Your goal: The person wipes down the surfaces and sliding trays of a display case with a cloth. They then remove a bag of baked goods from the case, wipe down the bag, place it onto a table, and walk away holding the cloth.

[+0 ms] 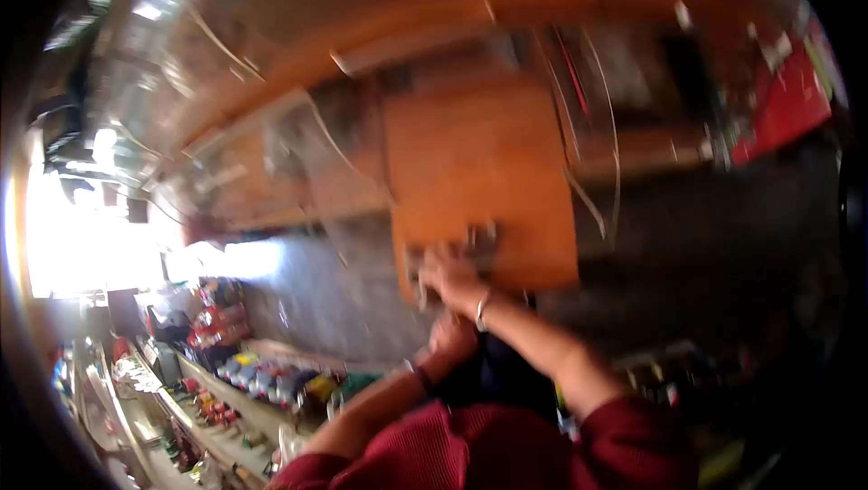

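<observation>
Motion blur smears the view. My right hand (449, 279) reaches over the near edge of an orange-brown board (484, 164), fingers bent down beside a small greyish metal piece (484, 237). Whether those fingers grip anything is too blurred to tell. Close below my right wrist, which wears a light band (481, 311), is my left hand (452, 336). It looks closed, and anything inside it is hidden. A dark band (421, 376) circles my left wrist. Dark cloth shows behind both hands.
Pale cords (604, 128) hang by the board, and a red sheet (787, 106) is at upper right. Shelves (212, 409) with several small coloured items and rows of bottle-like things (271, 380) stand at lower left. Bright light (90, 237) enters from the left.
</observation>
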Tool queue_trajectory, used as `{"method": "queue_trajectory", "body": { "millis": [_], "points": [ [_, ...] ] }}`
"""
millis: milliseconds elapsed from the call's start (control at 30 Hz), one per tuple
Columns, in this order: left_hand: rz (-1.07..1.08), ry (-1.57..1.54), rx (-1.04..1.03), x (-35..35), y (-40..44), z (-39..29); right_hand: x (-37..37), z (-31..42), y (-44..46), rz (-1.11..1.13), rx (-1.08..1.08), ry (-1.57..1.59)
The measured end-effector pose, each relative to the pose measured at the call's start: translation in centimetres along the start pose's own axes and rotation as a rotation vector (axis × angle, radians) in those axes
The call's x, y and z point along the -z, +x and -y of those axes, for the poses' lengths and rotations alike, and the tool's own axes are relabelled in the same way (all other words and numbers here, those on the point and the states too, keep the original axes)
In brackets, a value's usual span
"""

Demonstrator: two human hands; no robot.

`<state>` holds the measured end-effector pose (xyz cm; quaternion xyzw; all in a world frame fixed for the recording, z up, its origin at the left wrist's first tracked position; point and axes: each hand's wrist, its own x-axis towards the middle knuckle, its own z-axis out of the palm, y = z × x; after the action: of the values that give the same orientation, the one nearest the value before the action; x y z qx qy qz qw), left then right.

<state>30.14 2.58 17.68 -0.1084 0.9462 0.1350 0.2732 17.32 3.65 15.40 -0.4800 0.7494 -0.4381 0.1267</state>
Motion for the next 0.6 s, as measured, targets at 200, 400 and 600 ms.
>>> {"method": "queue_trajectory", "body": {
  "millis": [200,400,600],
  "points": [
    [-0.095,-0.058,-0.144,0.6,-0.4,0.1,11.2,-5.1,-9.4,-0.136,-0.183,-0.419],
    [-0.127,-0.137,-0.133,0.6,-0.7,0.5,20.5,-11.8,-19.0,-0.020,-0.656,-0.754],
    [-0.229,-0.180,-0.168,-0.5,-0.6,0.4,22.8,-2.7,-17.0,-0.384,-0.570,-0.142]
  ]
}}
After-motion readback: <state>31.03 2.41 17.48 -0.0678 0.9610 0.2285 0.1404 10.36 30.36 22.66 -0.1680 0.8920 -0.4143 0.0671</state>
